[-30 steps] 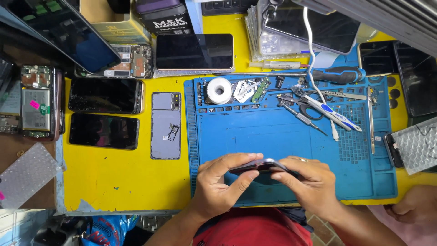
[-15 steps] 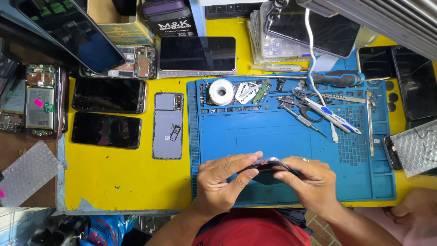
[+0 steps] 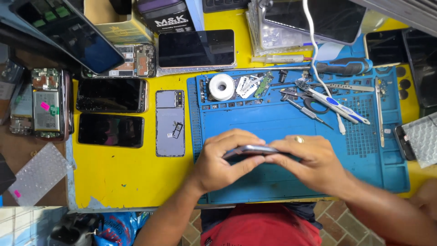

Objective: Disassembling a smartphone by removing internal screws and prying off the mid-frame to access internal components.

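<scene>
Both hands are meeting over the near middle of the blue mat (image 3: 291, 123), pinching a phone (image 3: 249, 151) held edge-on between them, just above the mat's surface. The left hand (image 3: 223, 164) is closing its grip on the phone's left end, thumb below and fingers curled over the top, while the right hand (image 3: 309, 161), wearing a ring (image 3: 298, 140), is pressing its fingertips along the right end — both grips are pressed together on the phone, neither spread. Judging by its thin, flat, rigid shape and glossy rim, the phone is probably light but slippery and fragile, with a glass face that would crack under twisting; the safest hold looks to be the narrow metal-looking sides, not the broad faces. The mat is looking rubbery and matte, with moulded ridges and small trays along its far edge. Lying there are a roll of white tape (image 3: 221, 86), a pair of scissors (image 3: 309, 102), a white and blue pen-like tool (image 3: 339, 105) and a blue-handled screwdriver (image 3: 343, 67). To the left, on the yellow worktop (image 3: 123, 175), a pale lilac back cover (image 3: 170, 122) is lying flat beside two dark glassy phones (image 3: 110, 111) — smooth, reflective slabs. A sheet of bubble wrap (image 3: 38, 173) is sitting at the near left.
</scene>
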